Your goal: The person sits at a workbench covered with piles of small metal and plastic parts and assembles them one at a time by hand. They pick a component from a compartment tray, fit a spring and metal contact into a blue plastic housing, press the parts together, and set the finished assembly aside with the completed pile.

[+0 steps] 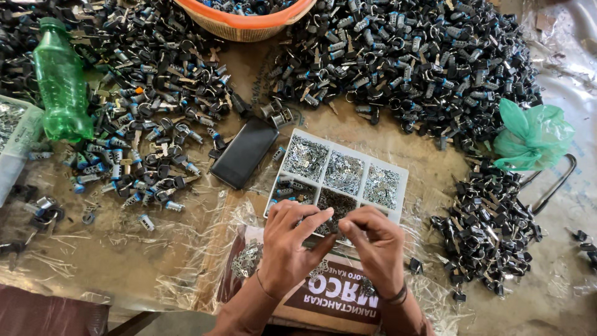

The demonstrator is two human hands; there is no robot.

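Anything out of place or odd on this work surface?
Two things stand out. A black phone lies among the loose lock parts, beside the white compartment tray, and a green plastic bottle rests on the pile of parts at the left. Both hands, left and right, work over the tray.

Translucent green plastic bottle (pixel 61 81), glossy black flat phone (pixel 244 152), white 6-compartment plastic tray (pixel 398 171) of silvery metal bits, orange basket rim (pixel 245 20), crumpled green plastic bag (pixel 533 137)

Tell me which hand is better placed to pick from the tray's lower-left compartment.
Left, probably: the left hand sits just below that corner of the white tray, while the right hand sits further toward the tray's middle.
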